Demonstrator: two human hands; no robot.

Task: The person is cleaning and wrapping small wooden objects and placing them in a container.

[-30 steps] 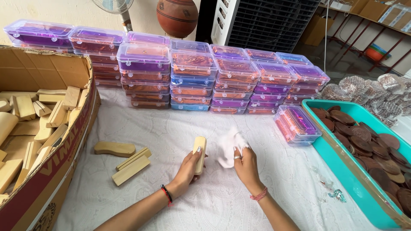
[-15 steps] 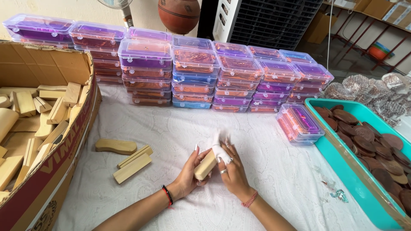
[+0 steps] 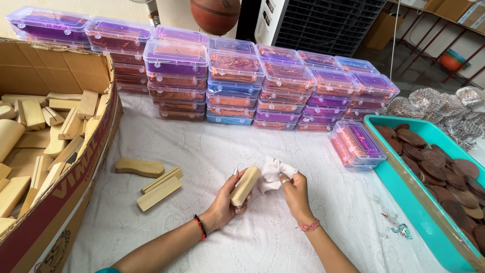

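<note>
White lace cloth [image 3: 212, 151] covers the table, with stacked clear plastic boxes [image 3: 237, 86] lined along the back. Front and centre, the left hand [image 3: 222, 205] grips a pale wooden block [image 3: 245, 185], fingers wrapped round its lower end, block tilted up to the right. Right beside it, the right hand [image 3: 295, 194] pinches a crumpled white rag [image 3: 272, 172], pressed against the block's upper end. Off to the left, three more wooden pieces [image 3: 151, 183] lie loose on the cloth, near a cardboard box [image 3: 65, 192] full of blocks. Over on the right, a teal tray [image 3: 404, 202] holds brown discs [image 3: 439, 172].
</note>
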